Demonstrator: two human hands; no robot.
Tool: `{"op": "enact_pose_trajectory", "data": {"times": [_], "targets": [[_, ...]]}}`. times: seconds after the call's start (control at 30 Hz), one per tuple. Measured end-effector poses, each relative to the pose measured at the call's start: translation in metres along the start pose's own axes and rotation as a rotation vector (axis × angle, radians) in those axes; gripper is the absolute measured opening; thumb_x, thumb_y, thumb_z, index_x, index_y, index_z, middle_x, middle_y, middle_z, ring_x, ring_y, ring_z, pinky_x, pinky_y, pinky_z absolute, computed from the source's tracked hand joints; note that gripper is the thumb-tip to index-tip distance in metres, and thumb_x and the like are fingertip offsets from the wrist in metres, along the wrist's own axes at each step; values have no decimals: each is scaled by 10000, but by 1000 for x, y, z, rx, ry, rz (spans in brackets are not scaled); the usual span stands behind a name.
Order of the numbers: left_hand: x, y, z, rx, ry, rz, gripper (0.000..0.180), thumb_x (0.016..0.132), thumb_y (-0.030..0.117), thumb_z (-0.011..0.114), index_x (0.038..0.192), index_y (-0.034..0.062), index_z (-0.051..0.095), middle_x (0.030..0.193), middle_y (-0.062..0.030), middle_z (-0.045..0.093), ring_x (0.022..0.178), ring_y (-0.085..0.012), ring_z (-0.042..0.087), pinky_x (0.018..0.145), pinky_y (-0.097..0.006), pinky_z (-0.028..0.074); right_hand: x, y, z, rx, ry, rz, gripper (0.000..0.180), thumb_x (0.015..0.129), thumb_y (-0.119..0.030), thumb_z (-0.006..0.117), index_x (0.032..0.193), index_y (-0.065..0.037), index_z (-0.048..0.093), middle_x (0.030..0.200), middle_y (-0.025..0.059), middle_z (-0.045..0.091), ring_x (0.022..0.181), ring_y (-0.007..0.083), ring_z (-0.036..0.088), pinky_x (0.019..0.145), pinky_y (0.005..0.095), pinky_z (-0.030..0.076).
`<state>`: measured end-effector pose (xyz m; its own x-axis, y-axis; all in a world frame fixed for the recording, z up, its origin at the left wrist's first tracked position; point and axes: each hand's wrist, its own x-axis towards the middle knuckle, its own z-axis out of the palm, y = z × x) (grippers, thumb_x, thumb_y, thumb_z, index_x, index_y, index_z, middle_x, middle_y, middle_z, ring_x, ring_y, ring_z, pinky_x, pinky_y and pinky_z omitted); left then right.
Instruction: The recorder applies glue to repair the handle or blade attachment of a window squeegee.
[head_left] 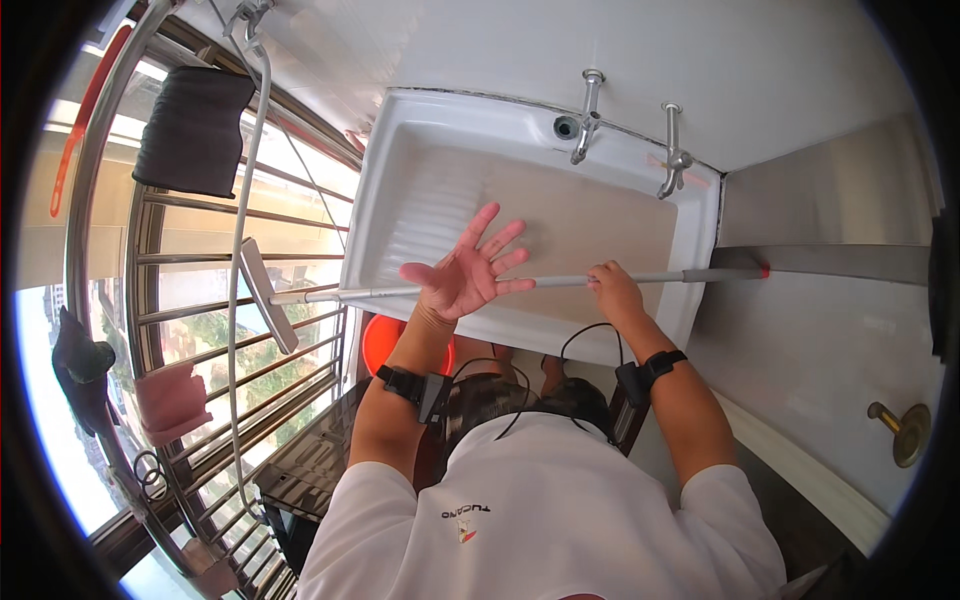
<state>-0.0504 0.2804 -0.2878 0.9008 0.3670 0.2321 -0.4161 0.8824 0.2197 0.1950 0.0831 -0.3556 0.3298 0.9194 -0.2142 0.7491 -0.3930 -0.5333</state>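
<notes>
White wall tiles back a deep white ceramic laundry sink (700,215) with a ribbed washboard slope on its left side, and two chrome taps (588,120) stand on its far rim. Across the front of the sink lies a long grey metal pole (560,282), nearly level, running from a flat grey squeegee-like head (266,295) out by the window bars on the left to a red-tipped end near the steel panel on the right. The left hand (465,275) is spread wide open, fingers fanned, its palm over the pole with no fingers curled round it; whether the palm touches the pole cannot be told. The right hand (612,290) is clenched around the pole further to the right. Both wrists wear black straps with cables. Below the sink's front edge sits an orange round plastic bucket (380,340). Stainless steel window bars (200,300) stand on the left, with a dark cloth (195,130) draped over them.
</notes>
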Motion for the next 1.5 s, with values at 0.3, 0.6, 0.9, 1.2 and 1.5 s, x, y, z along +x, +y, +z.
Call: {"op": "enact_pose_trajectory", "data": {"times": [0.3,0.6,0.9,1.2,1.5], "targets": [[36,-15,47,25,-503,-40,1439,556,772,750,1609,171,-23,1650,-215,112,1454,-386,333,1145,-647,290,2,6,3,4,20,-12,96,876,-109,678,969,-100,655,955,108,605,908,337,638,742,446,518],[88,-8,56,985,450,-240,910,848,505,761,1526,74,334,1390,-217,537,1159,-333,632,973,-448,511,2,5,7,-18,-19,29,90,878,-127,685,956,-103,648,954,97,600,901,332,637,752,445,515],[182,-29,40,2351,463,-306,330,936,264,659,1111,0,569,1040,-168,683,941,-366,666,771,-448,537,-3,10,8,82,33,11,41,895,-136,639,921,-112,618,943,112,580,903,334,623,738,460,511],[164,-24,-63,1662,588,-748,265,928,237,646,1048,4,688,891,-81,741,726,-178,704,619,-322,549,0,2,6,22,21,19,72,874,-140,647,908,-96,601,931,118,572,904,336,623,743,459,518],[179,-38,-101,1284,851,-320,236,932,257,702,1002,32,694,854,-46,724,633,-107,657,516,-253,496,-1,2,6,5,16,27,66,880,-128,655,914,-103,604,936,102,567,884,330,625,730,448,512]]}}
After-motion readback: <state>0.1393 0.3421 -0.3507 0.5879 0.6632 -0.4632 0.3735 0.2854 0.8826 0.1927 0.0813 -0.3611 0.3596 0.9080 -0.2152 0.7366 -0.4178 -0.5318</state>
